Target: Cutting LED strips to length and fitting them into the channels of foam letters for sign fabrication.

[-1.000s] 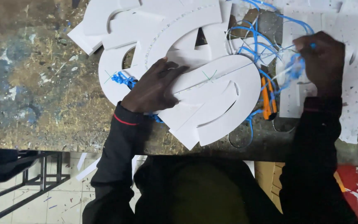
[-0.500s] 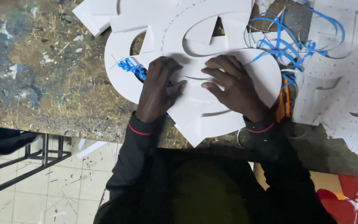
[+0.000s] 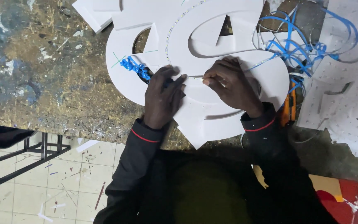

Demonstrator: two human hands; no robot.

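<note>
Pressing white cutout letter [image 3: 212, 103] w/ left hand [image 3: 162, 97] & right hand [image 3: 231, 85] on workbench [image 3: 42, 74]

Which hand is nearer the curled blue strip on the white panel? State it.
Left. The left hand lies right beside the curled blue strip, nearly touching it; the right hand sits farther off, across the white panel.

Large white foam-board letter cutout [image 3: 212, 54], flat on the worktable under both hands, with curved channels and a triangular opening above the fingers. A thin LED strip [image 3: 175, 29], dotted with small lights, runs up from between the fingertips, curving away leftward.
</note>
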